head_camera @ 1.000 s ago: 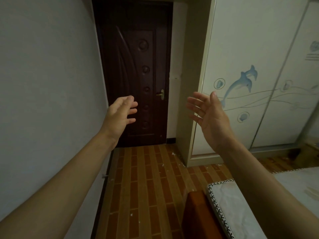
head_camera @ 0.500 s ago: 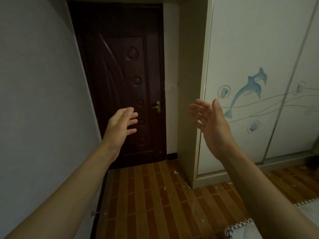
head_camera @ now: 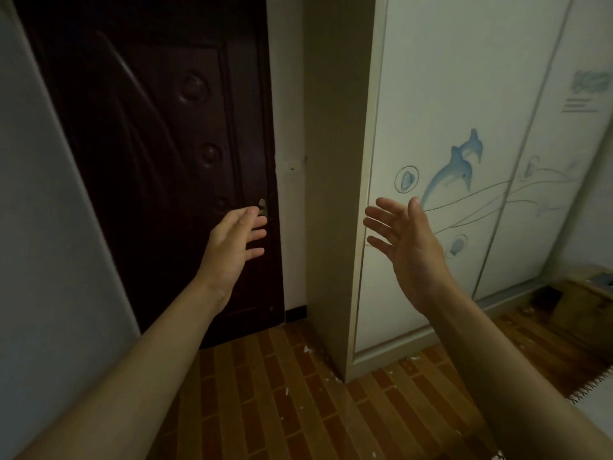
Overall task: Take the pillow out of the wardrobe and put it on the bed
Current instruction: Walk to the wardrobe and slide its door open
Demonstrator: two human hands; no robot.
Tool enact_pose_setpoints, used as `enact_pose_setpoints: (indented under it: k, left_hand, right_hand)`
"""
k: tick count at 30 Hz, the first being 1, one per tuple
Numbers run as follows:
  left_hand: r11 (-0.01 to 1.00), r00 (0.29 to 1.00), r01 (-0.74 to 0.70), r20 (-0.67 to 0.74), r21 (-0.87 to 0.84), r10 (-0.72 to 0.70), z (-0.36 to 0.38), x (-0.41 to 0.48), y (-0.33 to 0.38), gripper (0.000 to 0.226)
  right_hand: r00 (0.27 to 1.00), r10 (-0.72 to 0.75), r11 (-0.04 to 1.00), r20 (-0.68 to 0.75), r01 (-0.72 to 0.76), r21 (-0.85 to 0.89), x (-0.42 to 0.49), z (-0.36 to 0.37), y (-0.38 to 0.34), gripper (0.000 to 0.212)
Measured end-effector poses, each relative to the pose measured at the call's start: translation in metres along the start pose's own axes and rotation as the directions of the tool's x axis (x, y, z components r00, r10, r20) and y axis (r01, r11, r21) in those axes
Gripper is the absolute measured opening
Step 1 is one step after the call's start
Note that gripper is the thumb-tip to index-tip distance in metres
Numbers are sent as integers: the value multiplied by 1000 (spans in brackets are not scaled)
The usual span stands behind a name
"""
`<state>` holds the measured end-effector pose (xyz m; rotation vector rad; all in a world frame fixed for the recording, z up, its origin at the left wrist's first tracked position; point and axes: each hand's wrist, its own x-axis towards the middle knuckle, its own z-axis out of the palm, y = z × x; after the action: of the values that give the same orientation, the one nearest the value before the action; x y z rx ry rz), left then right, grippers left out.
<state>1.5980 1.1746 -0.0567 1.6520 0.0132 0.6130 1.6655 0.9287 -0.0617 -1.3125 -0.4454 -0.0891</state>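
The white wardrobe [head_camera: 464, 94] fills the right half of the view, its sliding doors closed and printed with blue dolphins. No pillow shows. My left hand [head_camera: 235, 240] is raised with fingers apart in front of the dark door. My right hand [head_camera: 408, 240] is also raised and open, palm turned left, just in front of the wardrobe's left door near its left edge. Neither hand touches anything. Only a patterned corner of the bed [head_camera: 593, 390] peeks in at the right edge.
A dark brown door [head_camera: 159, 154] with a brass handle [head_camera: 262, 207] stands shut at the left, beside a pale wall [head_camera: 39, 227]. Brown brick-pattern flooring [head_camera: 298, 400] runs below. A low wooden box [head_camera: 590, 293] sits by the wardrobe at the far right.
The view has moved closer to the wardrobe and swung right; the bed has slipped almost out of frame. Both hands stay raised and open, now nearer the wardrobe door.
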Motion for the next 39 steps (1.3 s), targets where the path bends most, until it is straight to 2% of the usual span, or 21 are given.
enact_pose_setpoints:
  k: [9,14,19,23,28,32,36,39]
  left_hand:
    - [992,994,-14,106,-122,27,-11,139,-45,42]
    - [988,979,22,206,-154,10,17,189,-75,44]
    - [982,963,44,271,-184,8,57,239,-102,49]
    - [985,940,45,341,-164,14,103,277,-121,35]
    - [988,919,12,392,-153,50,171,335,-126,39]
    - [981,886,14,457,-193,78,238,380,-124,31]
    - [971,853,49,516,-233,80,304,405,-129,41]
    - [968,820,61,565,-242,89,354,421,-138,31]
  right_hand:
    - [990,-42,996,-137,30,-90,103,35,29,62]
    - [975,-49,988,-217,16,-151,140,26,47,62]
    - [958,-61,990,-281,23,-137,184,0,64,63]
    - [936,-66,995,-345,34,-98,226,-31,82,61]
    - [914,-94,995,-394,78,-58,280,-84,92,60]
    - [893,-124,992,-432,112,-53,318,-136,88,59]
    - [862,-145,989,-486,119,-83,340,-185,85,58]
    - [832,-157,987,-533,112,-117,350,-221,84,59]
